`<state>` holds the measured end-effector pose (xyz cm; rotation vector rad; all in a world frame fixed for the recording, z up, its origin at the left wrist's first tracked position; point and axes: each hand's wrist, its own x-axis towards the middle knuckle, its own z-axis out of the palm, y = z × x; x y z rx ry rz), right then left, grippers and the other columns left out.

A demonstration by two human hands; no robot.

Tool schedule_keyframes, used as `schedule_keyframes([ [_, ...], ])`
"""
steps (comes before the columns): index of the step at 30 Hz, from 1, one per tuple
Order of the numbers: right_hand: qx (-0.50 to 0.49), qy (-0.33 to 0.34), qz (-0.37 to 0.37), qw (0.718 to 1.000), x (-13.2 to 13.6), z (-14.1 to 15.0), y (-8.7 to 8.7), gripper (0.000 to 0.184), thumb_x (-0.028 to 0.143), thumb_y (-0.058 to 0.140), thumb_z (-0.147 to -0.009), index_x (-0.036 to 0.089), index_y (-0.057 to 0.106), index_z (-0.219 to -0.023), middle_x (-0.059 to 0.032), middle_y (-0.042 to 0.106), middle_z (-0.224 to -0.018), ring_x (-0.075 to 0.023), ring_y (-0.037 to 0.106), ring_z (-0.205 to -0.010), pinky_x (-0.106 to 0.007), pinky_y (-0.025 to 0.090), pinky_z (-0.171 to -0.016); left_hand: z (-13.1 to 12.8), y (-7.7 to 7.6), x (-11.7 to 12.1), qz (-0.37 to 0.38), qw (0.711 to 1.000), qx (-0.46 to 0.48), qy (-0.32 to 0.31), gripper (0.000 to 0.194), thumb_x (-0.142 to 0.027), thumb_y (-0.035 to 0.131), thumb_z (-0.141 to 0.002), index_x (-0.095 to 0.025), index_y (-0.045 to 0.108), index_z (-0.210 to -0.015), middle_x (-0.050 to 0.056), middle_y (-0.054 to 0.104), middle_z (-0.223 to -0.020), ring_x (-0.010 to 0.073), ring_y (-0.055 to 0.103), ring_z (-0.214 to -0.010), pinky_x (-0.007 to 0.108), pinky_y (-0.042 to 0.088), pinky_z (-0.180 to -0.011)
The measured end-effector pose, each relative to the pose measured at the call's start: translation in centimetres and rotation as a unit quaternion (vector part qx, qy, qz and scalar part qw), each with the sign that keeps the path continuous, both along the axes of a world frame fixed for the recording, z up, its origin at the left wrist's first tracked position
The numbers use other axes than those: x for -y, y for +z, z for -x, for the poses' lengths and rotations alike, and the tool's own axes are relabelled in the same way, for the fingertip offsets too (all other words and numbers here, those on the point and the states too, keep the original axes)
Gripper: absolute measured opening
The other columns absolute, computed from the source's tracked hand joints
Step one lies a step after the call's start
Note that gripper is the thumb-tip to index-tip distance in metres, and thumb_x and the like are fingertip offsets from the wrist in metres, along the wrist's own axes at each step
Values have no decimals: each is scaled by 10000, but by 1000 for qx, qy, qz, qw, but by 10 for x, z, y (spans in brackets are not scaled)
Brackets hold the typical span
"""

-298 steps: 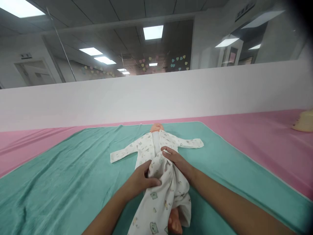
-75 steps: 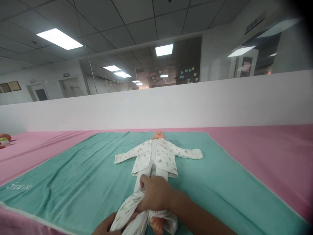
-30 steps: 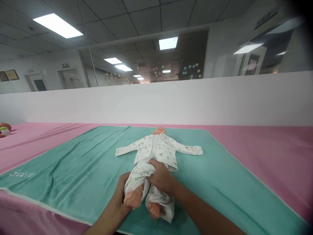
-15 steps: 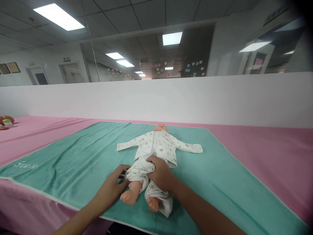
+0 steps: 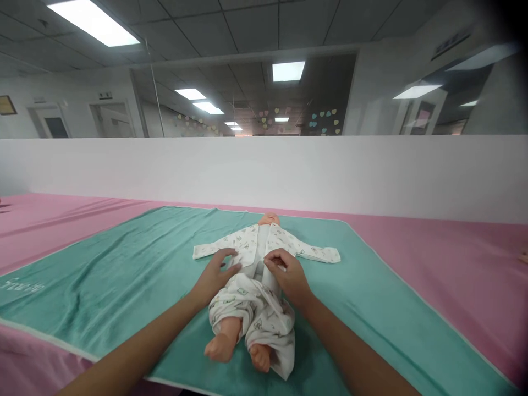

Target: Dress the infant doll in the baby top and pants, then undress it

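Facing each other across the middle of the doll [image 5: 261, 245] are a person's two bare hands. The left hand [image 5: 216, 275] is half curled, its thumb and fingers parted with nothing between them, near the jacket [image 5: 246, 242]'s lower edge. The right hand [image 5: 289, 273] is narrowed, thumb and fingertips close together above the pale body; whether they pinch anything I cannot tell, nor whether either hand touches.

Just below the hands, white printed trousers [image 5: 264, 305] lie bunched around the doll's legs, below its waist. Two bare feet poke out toward the viewer: the left-hand foot [image 5: 221, 346] with some shin showing, the right-hand foot [image 5: 260, 357] barely clear of the cloth.

The doll lies on its back, its head [image 5: 270, 219] at the far end. The jacket hangs open down the front, sleeves stretched out to both sides.

Beneath is a creased green towel [image 5: 132, 291] with pale edging and white lettering at the left, spread over a pink sheet [image 5: 437, 247]. Beyond stands a low white wall [image 5: 264, 173]; above it, heart shapes [image 5: 324, 121] and lit ceiling panels [image 5: 289, 71].
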<state>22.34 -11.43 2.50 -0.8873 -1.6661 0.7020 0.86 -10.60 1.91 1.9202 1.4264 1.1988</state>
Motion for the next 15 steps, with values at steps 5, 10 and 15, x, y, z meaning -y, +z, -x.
schedule_keyframes([
  [5,140,-109,-84,981,-20,-4,-13,337,371,600,-757,201,540,-1042,-70,538,-1118,-218,454,-1083,-382,342,-965,-44,13,-60,-49,981,-170,74,481,-525,466,-794,-183,508,-1130,123,520,-1167,262,509,-1079,361,388,-885],
  [10,183,-175,-44,966,-36,7,-18,370,377,556,-778,186,466,-1082,-72,506,-1057,-184,503,-917,-331,421,-823,-48,4,-103,44,979,-165,112,489,-545,386,-810,-155,511,-1076,155,573,-1090,299,567,-966,377,399,-765],
  [15,330,-209,-4,921,-63,22,0,390,473,556,-747,181,480,-993,-92,540,-990,-217,530,-843,-336,404,-716,-25,-18,-115,19,997,-1,79,208,-375,425,-795,-184,503,-777,38,573,-730,218,561,-760,315,390,-656],
])
